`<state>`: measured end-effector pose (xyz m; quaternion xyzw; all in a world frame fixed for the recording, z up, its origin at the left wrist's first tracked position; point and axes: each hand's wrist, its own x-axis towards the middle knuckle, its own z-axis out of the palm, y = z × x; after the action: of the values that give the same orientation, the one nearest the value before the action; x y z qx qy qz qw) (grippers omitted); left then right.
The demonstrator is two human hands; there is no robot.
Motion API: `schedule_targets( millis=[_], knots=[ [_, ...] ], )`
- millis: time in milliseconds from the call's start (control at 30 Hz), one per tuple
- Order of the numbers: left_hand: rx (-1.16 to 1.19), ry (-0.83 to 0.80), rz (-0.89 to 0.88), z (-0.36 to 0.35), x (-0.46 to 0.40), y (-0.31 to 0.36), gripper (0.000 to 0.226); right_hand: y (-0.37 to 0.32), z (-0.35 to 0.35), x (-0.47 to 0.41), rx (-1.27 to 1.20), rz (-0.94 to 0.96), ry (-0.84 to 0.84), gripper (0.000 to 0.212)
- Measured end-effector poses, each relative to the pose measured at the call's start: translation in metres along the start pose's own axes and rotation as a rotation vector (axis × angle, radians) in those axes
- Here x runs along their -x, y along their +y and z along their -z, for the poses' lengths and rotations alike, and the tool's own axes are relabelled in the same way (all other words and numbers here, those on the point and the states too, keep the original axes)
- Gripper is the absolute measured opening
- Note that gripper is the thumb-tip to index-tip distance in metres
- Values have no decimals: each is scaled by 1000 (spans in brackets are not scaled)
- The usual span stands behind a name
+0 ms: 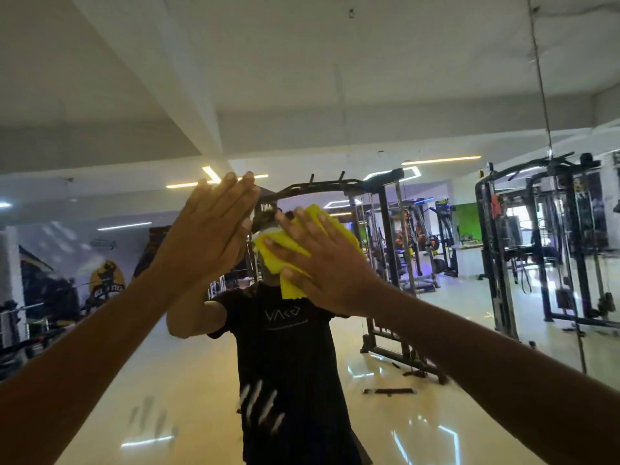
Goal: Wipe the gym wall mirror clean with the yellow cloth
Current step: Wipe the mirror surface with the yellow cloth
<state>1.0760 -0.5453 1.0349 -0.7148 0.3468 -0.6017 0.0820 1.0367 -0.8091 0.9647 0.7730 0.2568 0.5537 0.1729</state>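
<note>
Two bare hands were raised against the large reflective glass wall mirror (436, 330) in the single head view, and everything else can be placed from that pane. The right hand (322, 263) lay flat with its fingers straight and spread, pressing the crumpled yellow fabric cloth (285, 260) onto the glass just about head height of the reflected person in a black t-shirt (288, 347); it was pushing the cloth rather than clutching it, which suits a broad wiping stroke. The left hand (208, 236) stood just left of the cloth, fingers straight and together, apparently resting on the glass and holding nothing, probably as a brace for balance, though contact cannot be confirmed. Lower on the mirror, below both hands, pale finger smears (261, 411) showed on the surface, so that part appeared not yet cleaned. Reflected to the right of the cloth were black steel cable machines (550, 250) and a glossy pale floor (469, 307). Judging from this, wiping was under way near the middle of the pane.
</note>
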Motion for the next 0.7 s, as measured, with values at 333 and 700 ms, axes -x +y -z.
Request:
schedule_targets(
  millis=[333,700],
  knots=[
    [4,38,5,7,17,-28,59,-24,-3,-31,33,-127,14,62],
    [27,52,4,8,31,-35,60,-46,-4,-34,-3,-198,-1,62]
  ],
)
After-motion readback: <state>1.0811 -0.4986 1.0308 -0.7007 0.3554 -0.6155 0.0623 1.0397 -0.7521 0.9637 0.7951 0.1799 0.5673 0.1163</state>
